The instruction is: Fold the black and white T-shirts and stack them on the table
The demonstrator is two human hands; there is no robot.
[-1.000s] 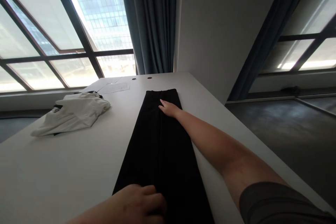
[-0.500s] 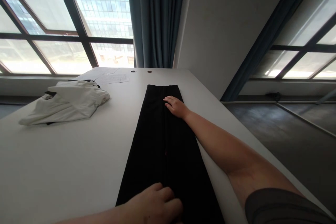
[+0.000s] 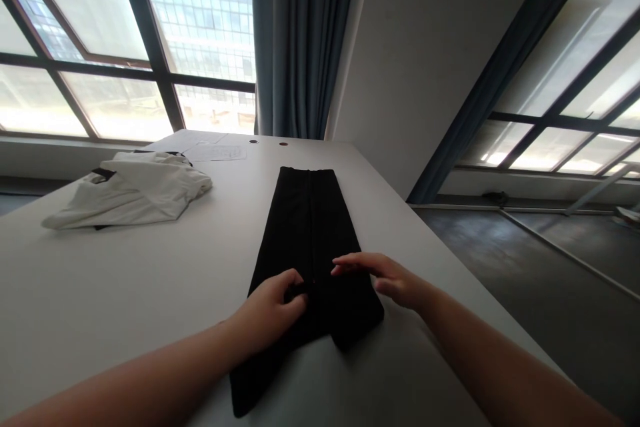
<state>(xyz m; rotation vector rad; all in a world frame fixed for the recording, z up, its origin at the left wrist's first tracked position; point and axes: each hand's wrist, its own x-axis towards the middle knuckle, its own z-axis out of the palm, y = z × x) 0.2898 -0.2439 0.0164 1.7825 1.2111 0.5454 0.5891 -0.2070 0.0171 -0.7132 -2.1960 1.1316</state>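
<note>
A black garment (image 3: pixel 305 220) lies lengthwise on the white table (image 3: pixel 165 280), its far end flat and straight. Its near part is folded back, with uneven lower edges. My left hand (image 3: pixel 277 303) pinches the black cloth near the middle seam, thumb and fingers closed on it. Over the garment's right side, my right hand (image 3: pixel 383 273) is held with fingers stretched out toward the seam. Whether its fingertips touch the cloth cannot be made out.
A crumpled white garment (image 3: pixel 145 190) with dark parts lies at the table's left. Papers (image 3: pixel 217 151) are at the far edge near two round holes. Beyond stand a blue curtain (image 3: pixel 300 40) and windows. Grey floor (image 3: pixel 480 240) shows at the right.
My left hand has moved up and forward with the near part of the black garment, which now looks shorter. My right hand has come back toward me from the far end, to the garment's right side.
</note>
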